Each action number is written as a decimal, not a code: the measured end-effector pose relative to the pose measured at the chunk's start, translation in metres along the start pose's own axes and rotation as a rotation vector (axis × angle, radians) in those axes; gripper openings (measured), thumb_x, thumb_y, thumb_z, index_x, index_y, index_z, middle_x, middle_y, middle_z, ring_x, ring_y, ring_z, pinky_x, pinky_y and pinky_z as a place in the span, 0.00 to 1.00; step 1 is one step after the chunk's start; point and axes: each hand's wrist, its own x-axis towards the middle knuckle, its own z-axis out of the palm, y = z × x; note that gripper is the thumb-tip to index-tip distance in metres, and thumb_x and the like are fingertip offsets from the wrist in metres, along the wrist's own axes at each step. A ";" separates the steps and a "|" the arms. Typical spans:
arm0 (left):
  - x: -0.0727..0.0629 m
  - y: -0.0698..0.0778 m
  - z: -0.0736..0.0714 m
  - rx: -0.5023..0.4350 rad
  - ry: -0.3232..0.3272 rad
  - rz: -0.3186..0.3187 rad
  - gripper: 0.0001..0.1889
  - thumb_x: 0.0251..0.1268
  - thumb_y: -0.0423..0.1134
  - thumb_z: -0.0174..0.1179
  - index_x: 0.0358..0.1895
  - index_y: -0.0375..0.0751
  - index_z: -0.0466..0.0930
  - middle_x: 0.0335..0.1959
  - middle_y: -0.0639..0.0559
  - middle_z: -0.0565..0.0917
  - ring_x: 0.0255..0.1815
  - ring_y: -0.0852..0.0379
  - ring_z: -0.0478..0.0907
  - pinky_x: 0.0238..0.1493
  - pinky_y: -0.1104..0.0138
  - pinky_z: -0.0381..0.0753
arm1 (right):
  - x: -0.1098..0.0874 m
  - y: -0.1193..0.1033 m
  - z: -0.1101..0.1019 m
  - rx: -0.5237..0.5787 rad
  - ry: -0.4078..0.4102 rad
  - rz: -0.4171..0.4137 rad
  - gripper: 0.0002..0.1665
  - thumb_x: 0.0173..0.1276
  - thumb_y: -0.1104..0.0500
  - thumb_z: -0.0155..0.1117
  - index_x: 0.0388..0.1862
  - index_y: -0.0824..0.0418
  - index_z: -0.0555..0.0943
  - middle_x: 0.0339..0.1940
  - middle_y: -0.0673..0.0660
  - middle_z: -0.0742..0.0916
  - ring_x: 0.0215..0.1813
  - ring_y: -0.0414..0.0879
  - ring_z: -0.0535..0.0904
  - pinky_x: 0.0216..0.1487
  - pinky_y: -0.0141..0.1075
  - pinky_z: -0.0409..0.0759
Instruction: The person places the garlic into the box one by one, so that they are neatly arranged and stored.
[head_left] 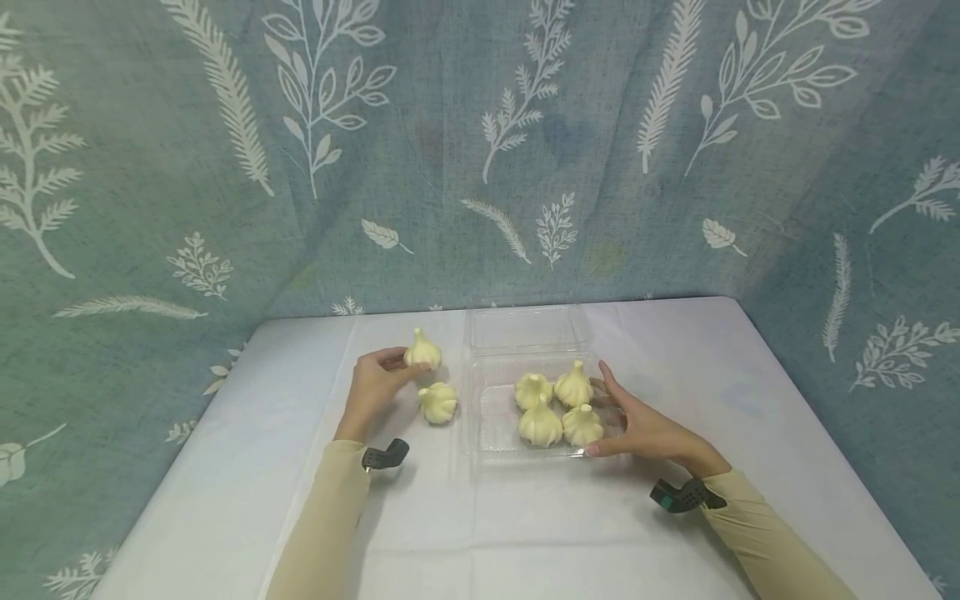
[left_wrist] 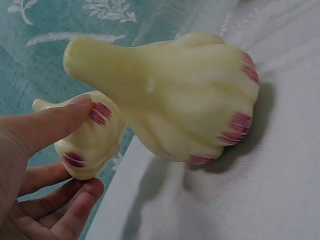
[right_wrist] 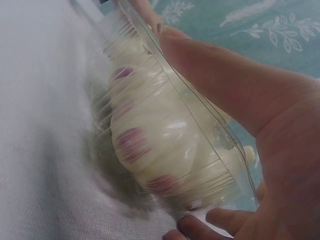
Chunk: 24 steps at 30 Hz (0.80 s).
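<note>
My left hand (head_left: 377, 385) pinches a pale garlic bulb (head_left: 423, 350) between thumb and fingers, left of a clear plastic box (head_left: 491, 417). In the left wrist view the pinched bulb shows purple streaks, and a second garlic bulb (left_wrist: 190, 95) looms large in front. That loose bulb (head_left: 438, 403) lies on the table just nearer than the held one. Several garlic bulbs (head_left: 540, 423) sit in the right part of the box. My right hand (head_left: 643, 423) grips the box's right side, its thumb at the near corner and its fingers along the wall, partly hidden in the head view.
The box's hinged lid (head_left: 528, 327) lies folded back toward the far table edge. A white cloth covers the table (head_left: 600, 533). Behind it hangs a blue-green leaf-patterned curtain (head_left: 450, 167).
</note>
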 end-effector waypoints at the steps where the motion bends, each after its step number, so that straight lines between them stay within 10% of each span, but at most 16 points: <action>1: 0.000 0.000 -0.001 -0.005 0.004 0.002 0.42 0.53 0.59 0.78 0.68 0.37 0.78 0.59 0.39 0.87 0.62 0.44 0.84 0.70 0.52 0.78 | 0.000 0.000 0.000 0.000 0.000 0.000 0.84 0.58 0.50 0.82 0.84 0.54 0.21 0.87 0.68 0.46 0.85 0.73 0.48 0.78 0.74 0.51; 24: -0.006 0.015 -0.016 -0.007 0.038 0.064 0.47 0.50 0.65 0.77 0.69 0.37 0.76 0.63 0.39 0.84 0.64 0.42 0.84 0.68 0.49 0.81 | 0.000 0.000 -0.001 -0.019 0.001 -0.008 0.84 0.58 0.49 0.82 0.84 0.56 0.21 0.87 0.68 0.47 0.85 0.71 0.50 0.79 0.74 0.51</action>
